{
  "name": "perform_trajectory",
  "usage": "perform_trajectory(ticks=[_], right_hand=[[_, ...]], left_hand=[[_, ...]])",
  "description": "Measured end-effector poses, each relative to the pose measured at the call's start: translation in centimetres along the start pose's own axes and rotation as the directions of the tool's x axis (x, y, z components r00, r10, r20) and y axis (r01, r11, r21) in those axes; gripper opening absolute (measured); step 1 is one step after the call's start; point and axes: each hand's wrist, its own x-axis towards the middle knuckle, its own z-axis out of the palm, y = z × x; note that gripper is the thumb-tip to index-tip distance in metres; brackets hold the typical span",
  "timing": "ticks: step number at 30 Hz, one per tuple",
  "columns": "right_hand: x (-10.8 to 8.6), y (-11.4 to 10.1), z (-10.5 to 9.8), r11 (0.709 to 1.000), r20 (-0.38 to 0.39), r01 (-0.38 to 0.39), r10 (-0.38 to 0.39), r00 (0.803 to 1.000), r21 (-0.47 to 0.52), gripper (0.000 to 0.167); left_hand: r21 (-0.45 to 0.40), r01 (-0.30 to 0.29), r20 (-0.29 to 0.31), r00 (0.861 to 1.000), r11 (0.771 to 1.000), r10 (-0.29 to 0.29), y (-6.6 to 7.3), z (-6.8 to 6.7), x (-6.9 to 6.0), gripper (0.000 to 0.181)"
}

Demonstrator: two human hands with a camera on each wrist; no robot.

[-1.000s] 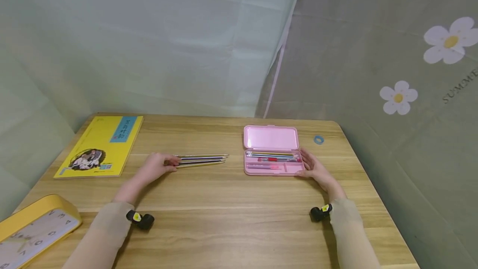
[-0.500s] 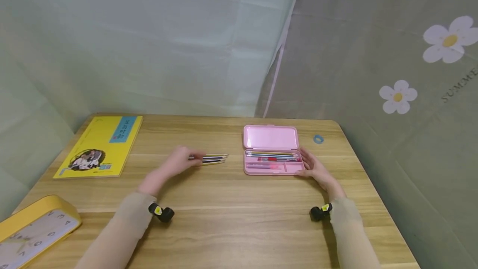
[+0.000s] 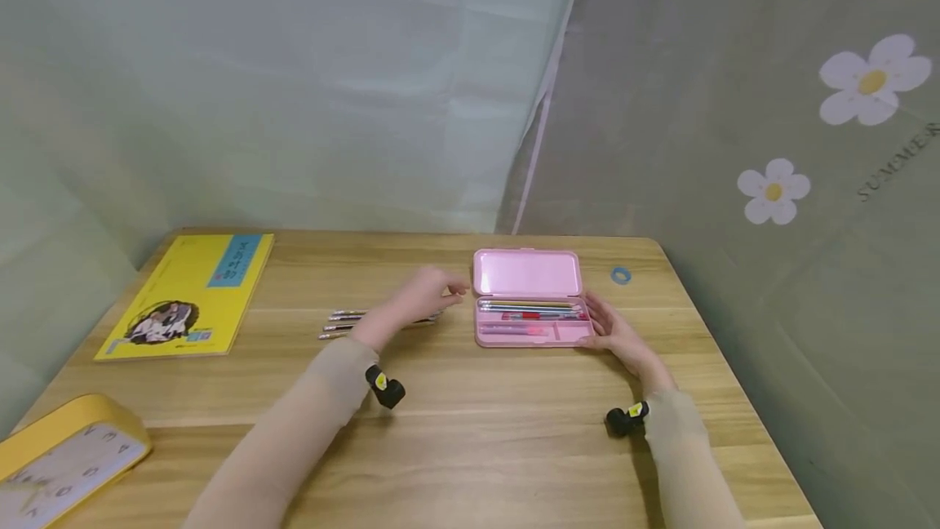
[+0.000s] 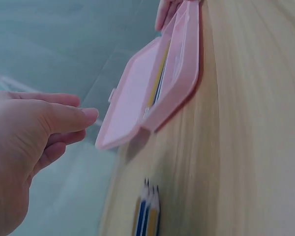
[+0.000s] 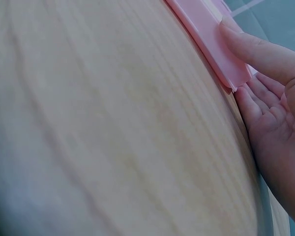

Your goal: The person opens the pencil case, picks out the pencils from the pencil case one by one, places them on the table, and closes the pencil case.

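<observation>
A pink pencil case (image 3: pixel 527 273) lies with its lid raised. Inside are several pencils (image 3: pixel 530 306), a red pen (image 3: pixel 529 316) and a pinkish pen (image 3: pixel 514 331). My left hand (image 3: pixel 420 294) hovers just left of the case, apart from it. Its fingers are loosely bent, and nothing is between thumb and fingers in the left wrist view. Below that hand, a few loose pencils (image 4: pixel 148 212) lie on the table, partly hidden by the forearm in the head view. My right hand (image 3: pixel 619 343) holds the case's right end, thumb at the front corner and fingers along the end.
A yellow book (image 3: pixel 187 296) lies at the back left of the wooden table (image 3: pixel 514 439). A yellow clock (image 3: pixel 110 423) sits at the near left. Right of the case is a blue ring (image 3: pixel 620 275). Cloth curtains (image 3: pixel 330 104) hang behind the table.
My left hand has moved right from the loose pencils' eraser ends, past their tips, to beside the case. The pencils stay on the table. My right hand has kept its place.
</observation>
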Motion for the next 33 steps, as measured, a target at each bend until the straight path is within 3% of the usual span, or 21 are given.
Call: perform_trajectory(ticks=[5, 10, 17, 26, 33], right_hand=[[0.1, 0.2, 0.0, 1.0, -0.002, 0.001, -0.001, 1.0, 0.008, 0.097], [0.0, 0.1, 0.0, 1.0, -0.004, 0.001, -0.001, 1.0, 0.013, 0.098], [0.0, 0.1, 0.0, 1.0, -0.003, 0.017, -0.017, 1.0, 0.001, 0.097], [0.0, 0.1, 0.1, 1.0, -0.01, 0.012, -0.012, 1.0, 0.01, 0.098], [0.0, 0.0, 0.1, 1.0, -0.019, 0.003, -0.003, 1.0, -0.001, 0.099]], left_hand=[[0.0, 0.007, 0.042, 0.999, 1.0, -0.007, 1.3, 0.2, 1.8, 0.024], [-0.028, 0.009, 0.043, 0.999, 1.0, -0.008, 2.3, 0.2, 3.1, 0.026], [-0.066, 0.029, 0.047, 0.999, 0.997, -0.026, 2.4, 1.0, 4.4, 0.03], [-0.126, 0.085, 0.078, 0.994, 0.988, -0.075, 1.7, 2.9, 4.3, 0.029], [-0.126, 0.066, 0.057, 0.997, 0.99, -0.059, 1.5, 3.9, 4.2, 0.026]])
